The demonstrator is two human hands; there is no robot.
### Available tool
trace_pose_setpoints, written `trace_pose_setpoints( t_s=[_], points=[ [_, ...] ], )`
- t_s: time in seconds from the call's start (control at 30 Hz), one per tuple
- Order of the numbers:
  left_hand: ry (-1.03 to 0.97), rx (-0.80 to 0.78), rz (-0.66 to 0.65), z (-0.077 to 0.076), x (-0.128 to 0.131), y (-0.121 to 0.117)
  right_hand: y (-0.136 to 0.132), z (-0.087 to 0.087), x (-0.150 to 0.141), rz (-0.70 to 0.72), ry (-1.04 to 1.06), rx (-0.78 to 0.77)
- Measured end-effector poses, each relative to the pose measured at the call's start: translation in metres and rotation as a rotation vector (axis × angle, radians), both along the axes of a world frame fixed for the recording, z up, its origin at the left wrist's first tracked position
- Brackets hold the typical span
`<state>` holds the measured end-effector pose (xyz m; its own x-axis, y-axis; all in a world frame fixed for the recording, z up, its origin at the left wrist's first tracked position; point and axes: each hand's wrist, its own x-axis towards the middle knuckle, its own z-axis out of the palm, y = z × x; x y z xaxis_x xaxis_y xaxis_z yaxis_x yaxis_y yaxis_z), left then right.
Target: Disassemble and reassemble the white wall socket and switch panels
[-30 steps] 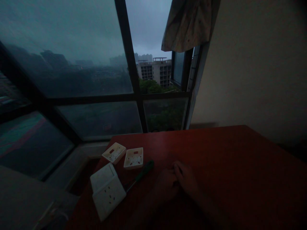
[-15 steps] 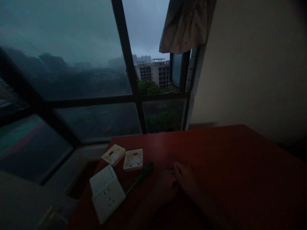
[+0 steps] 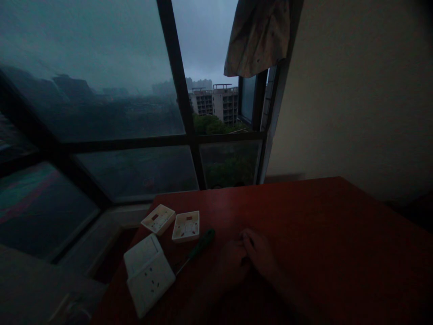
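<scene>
Resting, empty, right hand laid over left hand on the table, just beside a green-handled screwdriver and socket plates

A dim high-rise room, likely a flat, is shown. A large dark-framed window fills the upper left of the frame; apartment blocks are seen below it. A bunched curtain hangs at top centre, and a red worktop stands against a plain wall.
</scene>
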<state>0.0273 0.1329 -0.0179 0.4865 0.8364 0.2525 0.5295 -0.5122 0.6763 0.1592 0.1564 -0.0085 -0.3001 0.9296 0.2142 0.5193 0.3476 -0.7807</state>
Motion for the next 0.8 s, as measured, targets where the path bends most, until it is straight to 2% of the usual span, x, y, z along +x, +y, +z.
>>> trace_pose_setpoints(
  t_s=[0.8],
  points=[
    [-0.023,-0.03,-0.019,0.0095,0.0015,-0.0007,0.0021,-0.0037,0.001,-0.01,-0.012,0.01]
  ],
)
